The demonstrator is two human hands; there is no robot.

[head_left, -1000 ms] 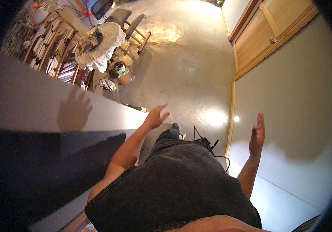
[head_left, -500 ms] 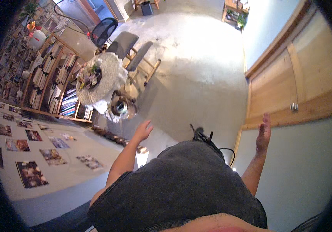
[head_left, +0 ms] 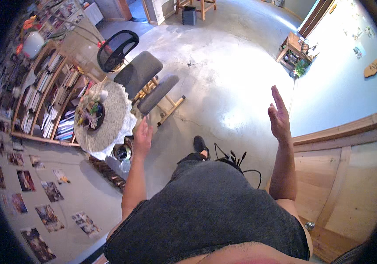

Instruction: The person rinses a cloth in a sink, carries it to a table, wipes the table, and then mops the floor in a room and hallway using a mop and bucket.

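Both my hands are raised in front of me with nothing in them. My left hand [head_left: 143, 138] has its fingers stretched out, and in the picture it is nearest to the round table [head_left: 114, 127] with a lace-edged cloth. My right hand [head_left: 279, 116] is held up over the floor, fingers straight and thumb a little apart. On the table rests a dark round dish [head_left: 95, 119] with greenery and small items in it. Black cables [head_left: 234, 159] hang in front of my body, and one of my dark shoes [head_left: 200, 145] shows on the floor.
A grey cushioned kneeling chair [head_left: 157, 92] and a black mesh chair [head_left: 117, 50] stand beyond the table. Bookshelves [head_left: 43, 99] line the left, near a wall of photos [head_left: 51, 191]. A wooden door [head_left: 324, 176] is at right; a small wooden table [head_left: 293, 48] stands far right.
I have moved forward: the door now lies beside and behind my right arm, and the far furniture looks nearer. Both hands have risen in the picture, and a shoe has come into view.
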